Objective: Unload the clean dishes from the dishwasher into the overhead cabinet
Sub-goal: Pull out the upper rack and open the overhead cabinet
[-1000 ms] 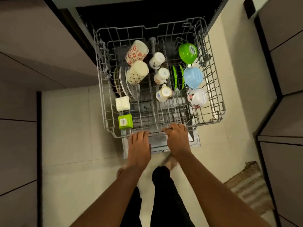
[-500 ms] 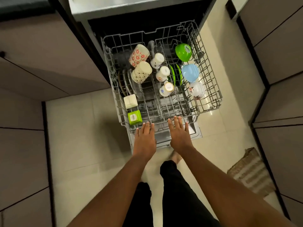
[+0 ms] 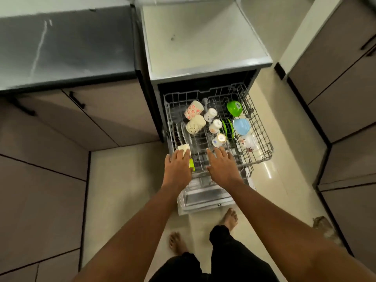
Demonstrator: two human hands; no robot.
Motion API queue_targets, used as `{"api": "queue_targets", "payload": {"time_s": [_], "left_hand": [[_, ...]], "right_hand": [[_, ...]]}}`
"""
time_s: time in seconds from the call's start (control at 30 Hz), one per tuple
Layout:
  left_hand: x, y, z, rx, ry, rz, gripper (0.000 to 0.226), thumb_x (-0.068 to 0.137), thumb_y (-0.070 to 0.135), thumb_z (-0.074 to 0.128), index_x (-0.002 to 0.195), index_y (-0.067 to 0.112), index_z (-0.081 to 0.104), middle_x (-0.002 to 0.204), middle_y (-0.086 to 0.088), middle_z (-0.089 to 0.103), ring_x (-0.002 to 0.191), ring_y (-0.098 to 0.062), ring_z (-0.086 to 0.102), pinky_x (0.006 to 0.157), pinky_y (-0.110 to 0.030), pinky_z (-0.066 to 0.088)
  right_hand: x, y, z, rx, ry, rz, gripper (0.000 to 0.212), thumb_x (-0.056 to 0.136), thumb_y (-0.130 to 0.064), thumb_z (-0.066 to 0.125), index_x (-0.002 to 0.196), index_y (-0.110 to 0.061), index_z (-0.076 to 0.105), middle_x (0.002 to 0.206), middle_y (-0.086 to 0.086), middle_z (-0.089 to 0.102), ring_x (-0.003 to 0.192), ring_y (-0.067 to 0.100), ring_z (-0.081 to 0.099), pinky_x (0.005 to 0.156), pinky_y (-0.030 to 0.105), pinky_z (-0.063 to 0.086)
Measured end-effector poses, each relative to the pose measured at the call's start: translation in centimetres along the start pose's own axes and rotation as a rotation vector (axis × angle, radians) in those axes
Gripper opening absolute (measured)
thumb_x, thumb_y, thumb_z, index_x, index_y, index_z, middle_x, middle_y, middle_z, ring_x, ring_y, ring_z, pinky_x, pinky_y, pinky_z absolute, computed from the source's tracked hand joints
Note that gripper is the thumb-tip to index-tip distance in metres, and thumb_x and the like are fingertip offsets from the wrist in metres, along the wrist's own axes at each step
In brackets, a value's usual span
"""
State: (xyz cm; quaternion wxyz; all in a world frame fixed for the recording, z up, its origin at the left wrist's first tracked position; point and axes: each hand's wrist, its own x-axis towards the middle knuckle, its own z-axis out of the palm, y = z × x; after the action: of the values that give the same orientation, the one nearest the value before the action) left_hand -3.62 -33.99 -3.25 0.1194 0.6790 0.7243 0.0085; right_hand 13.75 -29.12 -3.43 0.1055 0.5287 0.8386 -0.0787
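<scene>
Left hand [image 3: 177,167] touching white cup [image 3: 183,148]

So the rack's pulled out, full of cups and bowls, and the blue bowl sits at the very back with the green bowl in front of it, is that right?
Not quite. The head view shows the order reversed: the green bowl sits at the very back of the pulled-out rack, and the blue bowl is in front of it. The rest holds.

Rack [image 3: 262,127] past the fingertips — grey coated wire; cups [image 3: 215,126] above right hand [image 3: 221,167] glossy ceramic; floor [image 3: 126,180] below — polished tile.
</scene>
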Motion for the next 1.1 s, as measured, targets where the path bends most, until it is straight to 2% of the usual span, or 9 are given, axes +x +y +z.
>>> {"api": "queue_targets", "payload": {"time_s": [0.13, 0.27, 0.4, 0.77, 0.97, 1.1], "left_hand": [[0.2, -2.8, -6.8, 0.005, 0.135, -0.009, 0.072, 0.091, 0.041, 0.058, 0.150, 0.014, 0.027, 0.150, -0.007, 0.039, 0.143, -0.026, 0.029, 0.114, -0.051, 0.028], [0.2, -5.4, -13.6, 0.048, 0.267, -0.032, 0.072, 0.092, 0.041, 0.056, 0.152, 0.015, 0.025, 0.152, -0.008, 0.036, 0.145, -0.026, 0.026, 0.115, -0.050, 0.026], [0.6, -7.6, -19.7, 0.092, 0.381, -0.066, 0.073, 0.090, 0.045, 0.057, 0.151, 0.017, 0.025, 0.150, -0.006, 0.038, 0.144, -0.025, 0.028, 0.114, -0.048, 0.029], [3.9, -11.9, -36.4, 0.193, 0.673, -0.156, 0.073, 0.092, 0.043, 0.056, 0.151, 0.017, 0.023, 0.152, -0.006, 0.033, 0.146, -0.024, 0.024, 0.117, -0.050, 0.022], [5.1, -13.6, -43.7, 0.286, 0.795, -0.242, 0.068, 0.085, 0.043, 0.064, 0.144, 0.018, 0.040, 0.142, -0.004, 0.047, 0.136, -0.024, 0.040, 0.106, -0.048, 0.034], [4.6, -16.3, -45.4, 0.255, 0.871, -0.328, 0.068, 0.082, 0.041, 0.069, 0.141, 0.015, 0.046, 0.138, -0.008, 0.053, 0.131, -0.027, 0.047, 0.102, -0.051, 0.040]], "right_hand": [[0.6, -2.0, -6.3, -0.011, 0.117, -0.019, 0.074, 0.098, -0.054, 0.043, 0.156, -0.019, 0.015, 0.160, 0.015, 0.026, 0.150, 0.034, 0.017, 0.118, 0.054, 0.025], [1.7, -4.1, -12.5, -0.005, 0.259, -0.066, 0.072, 0.095, -0.054, 0.047, 0.154, -0.019, 0.024, 0.157, 0.015, 0.031, 0.148, 0.033, 0.022, 0.116, 0.052, 0.026], [3.2, -6.5, -18.5, 0.023, 0.369, -0.121, 0.073, 0.095, -0.054, 0.049, 0.155, -0.020, 0.024, 0.159, 0.013, 0.029, 0.150, 0.032, 0.020, 0.118, 0.051, 0.022], [8.9, -10.1, -34.6, -0.059, 0.724, -0.283, 0.071, 0.089, -0.058, 0.056, 0.145, -0.018, 0.043, 0.141, 0.013, 0.051, 0.133, 0.033, 0.045, 0.103, 0.049, 0.043], [12.4, -11.2, -41.7, -0.015, 0.886, -0.379, 0.072, 0.088, -0.060, 0.055, 0.145, -0.018, 0.042, 0.137, 0.010, 0.053, 0.128, 0.030, 0.049, 0.099, 0.046, 0.047], [14.4, -12.4, -45.2, -0.014, 0.955, -0.430, 0.071, 0.089, -0.058, 0.058, 0.146, -0.019, 0.041, 0.142, 0.011, 0.051, 0.131, 0.031, 0.048, 0.101, 0.047, 0.046]]}}
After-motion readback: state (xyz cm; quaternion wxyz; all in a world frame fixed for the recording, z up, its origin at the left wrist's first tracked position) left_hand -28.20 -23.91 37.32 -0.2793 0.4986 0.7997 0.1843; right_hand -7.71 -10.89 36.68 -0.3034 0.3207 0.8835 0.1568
